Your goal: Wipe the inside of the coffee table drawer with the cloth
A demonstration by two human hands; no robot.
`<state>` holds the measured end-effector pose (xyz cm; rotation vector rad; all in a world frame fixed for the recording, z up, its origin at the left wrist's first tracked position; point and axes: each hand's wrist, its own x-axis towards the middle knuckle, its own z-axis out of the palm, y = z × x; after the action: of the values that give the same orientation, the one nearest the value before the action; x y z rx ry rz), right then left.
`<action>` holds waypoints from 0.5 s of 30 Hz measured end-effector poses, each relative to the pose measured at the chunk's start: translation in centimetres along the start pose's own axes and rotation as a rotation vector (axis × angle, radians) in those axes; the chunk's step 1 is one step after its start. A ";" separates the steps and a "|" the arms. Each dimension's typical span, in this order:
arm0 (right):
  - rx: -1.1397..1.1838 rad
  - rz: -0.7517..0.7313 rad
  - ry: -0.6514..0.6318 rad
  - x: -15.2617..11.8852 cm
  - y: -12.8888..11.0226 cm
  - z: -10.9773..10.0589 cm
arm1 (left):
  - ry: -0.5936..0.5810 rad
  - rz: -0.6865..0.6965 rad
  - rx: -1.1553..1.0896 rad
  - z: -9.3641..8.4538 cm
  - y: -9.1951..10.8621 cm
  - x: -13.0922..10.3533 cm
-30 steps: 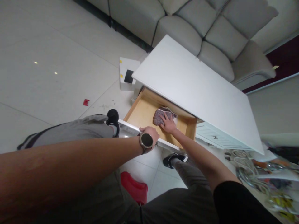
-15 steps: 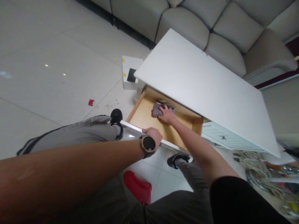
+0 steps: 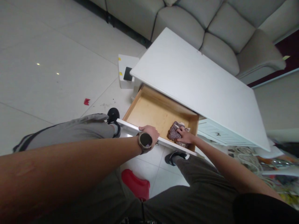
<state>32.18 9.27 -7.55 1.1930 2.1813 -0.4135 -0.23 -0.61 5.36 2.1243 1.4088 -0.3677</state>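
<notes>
An open wooden drawer [image 3: 149, 109] extends from a white coffee table [image 3: 198, 84]. My left hand [image 3: 150, 135], with a watch on its wrist, grips the top edge of the drawer's white front [image 3: 128, 125]. Inside the drawer, near its right front corner, my right hand [image 3: 184, 136] is closed on a crumpled purple-brown patterned cloth [image 3: 173, 132]. Part of the cloth is hidden under the fingers and lies against the drawer's bottom.
A white box [image 3: 123, 62] with a black item [image 3: 127, 74] stands beyond the drawer's left side. Grey sofa [image 3: 219, 53] behind the table. Red stool [image 3: 135, 183] below, between my legs. Coiled cables [image 3: 245, 155] at right.
My right hand has moved the cloth from the drawer's back middle to its right front corner. My left hand stays on the drawer front. The view has shifted slightly.
</notes>
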 end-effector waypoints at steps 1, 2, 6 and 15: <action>0.001 -0.026 0.004 -0.3 -0.3 0.2 | -0.022 -0.002 0.033 0.0 0.1 0.0; -0.006 -0.052 0.014 -0.5 -0.7 0.3 | -0.055 -0.008 0.070 0.0 0.1 -0.1; -0.051 -0.196 0.074 0.8 -3.8 -1.1 | -0.082 0.002 0.116 0.0 0.3 -0.1; -0.011 -0.359 0.218 10.7 -18.4 -8.0 | 0.011 -0.041 0.054 2.0 0.0 1.1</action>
<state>9.48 10.41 -8.65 0.8722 2.5940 -0.4339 0.41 -0.98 3.17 2.1462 1.4662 -0.4144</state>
